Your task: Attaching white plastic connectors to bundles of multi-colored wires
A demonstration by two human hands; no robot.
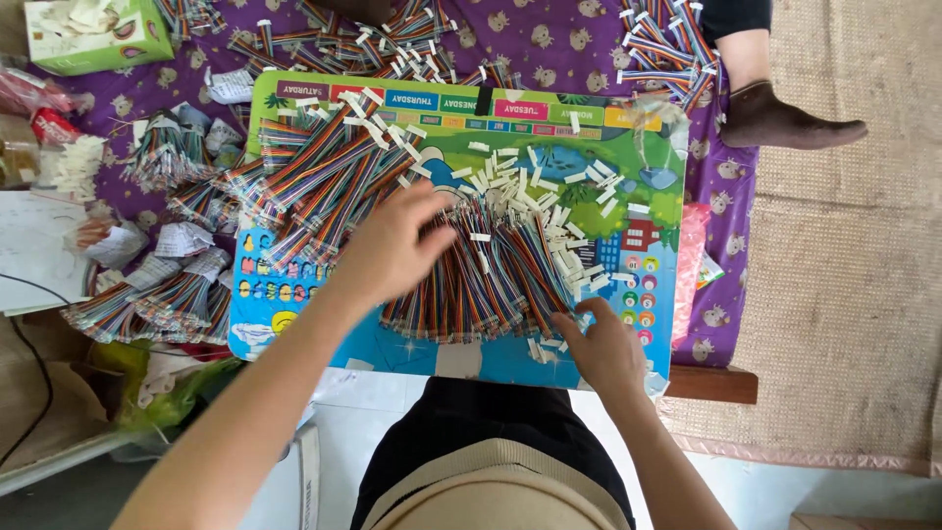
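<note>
A fan of multicoloured ribbon cables (491, 275) with small white connectors lies on a bright children's picture board (608, 128). My left hand (392, 245) rests flat on the left part of this fan, fingers spread over the wires. My right hand (599, 344) sits at the fan's lower right corner, fingertips pinching the white connector ends there. A second heap of the same cables (324, 172) lies on the board's upper left.
Tied cable bundles (147, 299) pile up left of the board on a purple cloth (549, 39). More cables (667, 44) lie at the top. A green tissue box (88, 34) stands top left. Another person's socked foot (785, 118) rests at upper right on a woven mat.
</note>
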